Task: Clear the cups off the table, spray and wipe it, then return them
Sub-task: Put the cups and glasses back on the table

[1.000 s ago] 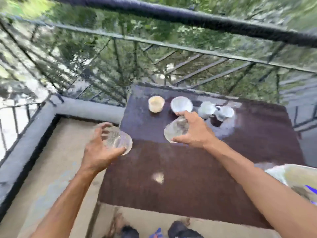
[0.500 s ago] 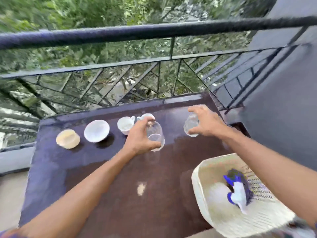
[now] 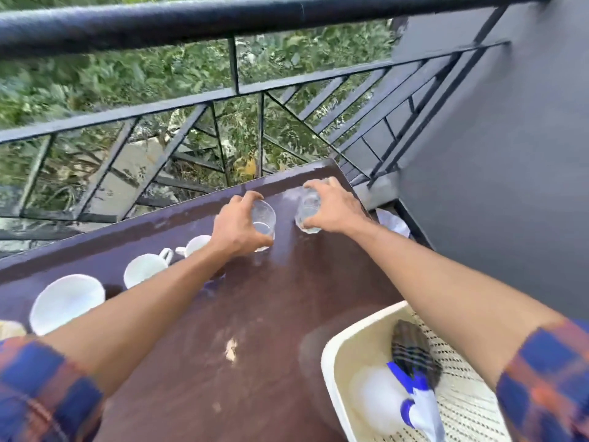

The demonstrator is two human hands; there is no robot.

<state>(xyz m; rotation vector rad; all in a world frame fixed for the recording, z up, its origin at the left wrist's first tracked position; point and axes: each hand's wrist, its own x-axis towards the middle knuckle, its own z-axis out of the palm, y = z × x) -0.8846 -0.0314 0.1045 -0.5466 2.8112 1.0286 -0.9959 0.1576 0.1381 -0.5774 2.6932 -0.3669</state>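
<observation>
looks like the tail end to me. left hand [image 3: 237, 229] is wrapped round a clear glass [image 3: 265, 215], right hand [image 3: 333, 208] round a second glass [image 3: 306, 215], both at the table [image 3: 255, 314] edge by the railing [image 3: 239, 88]. can't tell if they're set down yet. white cups [image 3: 145, 271] line that same edge. spray bottle [image 3: 420, 406] and cloth [image 3: 411, 342] sit in the basket [image 3: 328, 355], well away from the railing, so i'd guess wiping's done.

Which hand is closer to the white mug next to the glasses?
Left. The left hand, gripping a clear glass, is right beside the white mug. The right hand grips a second glass farther off, toward the wall.
</observation>
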